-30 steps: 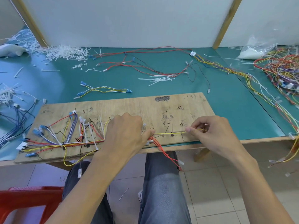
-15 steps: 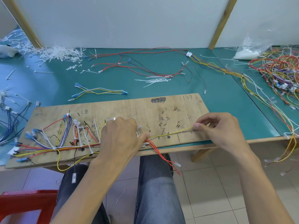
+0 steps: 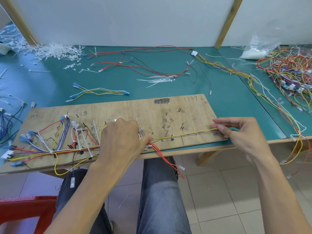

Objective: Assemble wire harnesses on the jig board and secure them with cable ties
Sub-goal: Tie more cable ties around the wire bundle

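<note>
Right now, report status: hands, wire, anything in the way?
Left hand holds wire bundle on jig board. Right hand pinches yellow wire, stretched rightward. Red wires dangle off front edge.

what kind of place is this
Probably a small wire-harness assembly workshop: a plywood jig board with wires routed on it, a heap of cable ties, and a tangle of harnesses nearby.

Worktop [image 3: 50,85]: green surface with a wooden near edge.
Near edge: wooden jig board [image 3: 135,108] lying flat, its front rim overhanging the edge.
Far left corner: heap of loose white cable ties [image 3: 55,51].
Middle: small tie bundle [image 3: 158,81], with red and black wires [image 3: 143,65] spread just beyond it.
Left of middle: yellow-white wire set [image 3: 99,92] with blue terminals.
Left edge: dark blue wires [image 3: 5,122].
Right side: long yellow harness [image 3: 228,68] running to the near right corner, a tangled wire heap [image 3: 287,71], and a plastic bag [image 3: 258,49].
</note>
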